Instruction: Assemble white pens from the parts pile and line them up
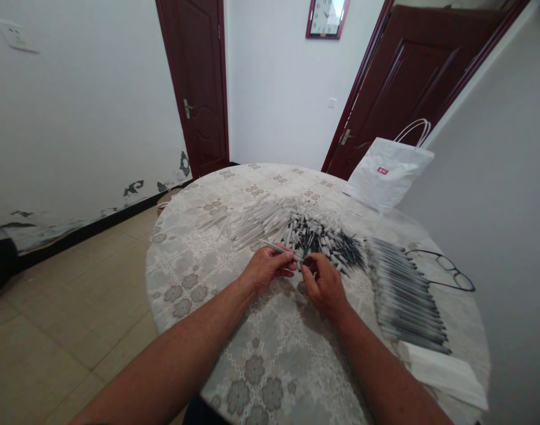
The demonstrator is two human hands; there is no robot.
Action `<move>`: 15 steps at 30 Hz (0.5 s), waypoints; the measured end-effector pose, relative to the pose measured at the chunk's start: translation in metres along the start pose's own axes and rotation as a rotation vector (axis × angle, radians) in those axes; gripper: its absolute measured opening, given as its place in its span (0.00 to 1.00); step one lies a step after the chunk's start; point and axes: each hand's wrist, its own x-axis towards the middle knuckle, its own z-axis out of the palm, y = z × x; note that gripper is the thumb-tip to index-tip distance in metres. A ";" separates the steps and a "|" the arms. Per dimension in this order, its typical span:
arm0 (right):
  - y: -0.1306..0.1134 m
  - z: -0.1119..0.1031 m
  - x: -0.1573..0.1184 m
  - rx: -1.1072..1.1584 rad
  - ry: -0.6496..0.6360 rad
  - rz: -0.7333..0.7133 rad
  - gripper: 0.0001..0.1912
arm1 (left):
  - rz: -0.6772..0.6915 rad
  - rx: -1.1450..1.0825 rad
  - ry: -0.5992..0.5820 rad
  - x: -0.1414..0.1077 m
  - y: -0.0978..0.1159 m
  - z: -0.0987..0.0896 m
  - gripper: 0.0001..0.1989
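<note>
My left hand (265, 268) is closed around a slim white pen barrel (270, 244), which points up and to the left. Beside it, the fingers of my right hand (325, 286) are pinched together at the barrel's near end. What they hold there is too small and covered to make out. Just beyond both hands lies a heap of white pen barrels (263, 221). To its right is a mixed pile of dark, thin pen parts (312, 233) and short white pieces. A long row of dark-and-clear pens (407, 295) lies side by side to the right of my right hand.
A patterned cloth covers the round table (252, 369). Black-framed glasses (454, 273) rest by the pen row, with a folded white paper item (445, 375) nearer me. A white carrier bag (389, 171) stands at the back right, close to the wall (500, 177).
</note>
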 end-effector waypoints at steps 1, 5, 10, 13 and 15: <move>-0.001 0.000 0.000 -0.013 -0.004 -0.010 0.07 | 0.004 -0.001 -0.001 0.000 0.000 0.000 0.16; -0.002 0.000 0.002 -0.063 -0.051 -0.026 0.12 | 0.019 -0.004 -0.016 -0.001 -0.001 0.000 0.17; 0.000 -0.002 0.000 -0.038 -0.092 0.031 0.15 | 0.008 0.008 -0.027 -0.001 -0.002 0.000 0.18; 0.000 -0.002 -0.002 0.011 -0.062 0.046 0.08 | 0.020 -0.001 -0.020 0.001 -0.003 -0.001 0.17; 0.000 -0.002 -0.003 0.025 -0.035 0.040 0.09 | 0.030 -0.006 -0.013 0.001 -0.003 -0.001 0.17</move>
